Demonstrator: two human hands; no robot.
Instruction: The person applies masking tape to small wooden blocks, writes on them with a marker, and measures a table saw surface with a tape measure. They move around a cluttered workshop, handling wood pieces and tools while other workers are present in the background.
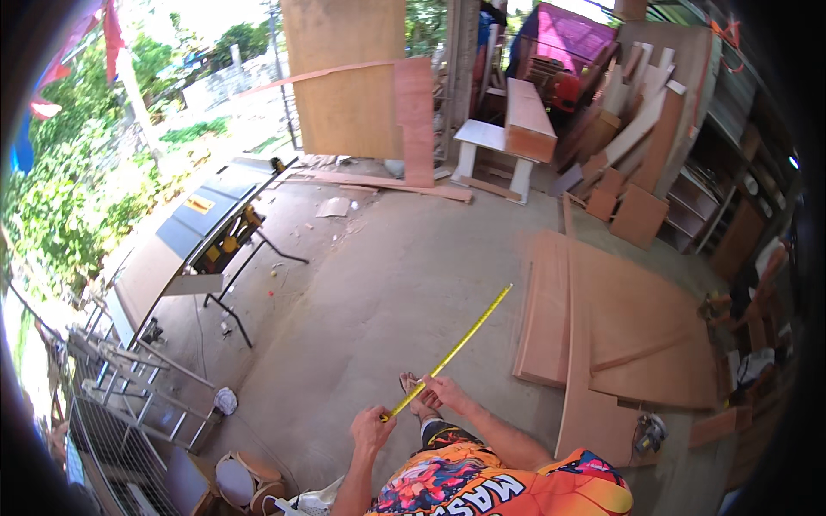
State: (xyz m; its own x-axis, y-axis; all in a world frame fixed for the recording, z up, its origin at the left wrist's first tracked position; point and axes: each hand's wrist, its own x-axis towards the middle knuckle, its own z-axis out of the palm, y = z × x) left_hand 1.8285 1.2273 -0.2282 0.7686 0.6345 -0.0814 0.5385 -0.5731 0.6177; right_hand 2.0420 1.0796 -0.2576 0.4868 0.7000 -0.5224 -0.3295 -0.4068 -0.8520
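Note:
A yellow tape measure stretches as a straight blade from my hands out toward the far right, over the concrete floor. My left hand is closed around its near end; whether the case sits in that palm is hidden. Farther along, my right hand grips the blade between its fingers. The far tip of the blade reaches beyond my hands, touching nothing that I can make out. My sandalled foot shows just behind the blade.
Stacked brown plywood sheets lie on the right, with a circular saw near their front edge. A table saw stands at left, an aluminium ladder below it. Boards lean at the back right beside a small white bench.

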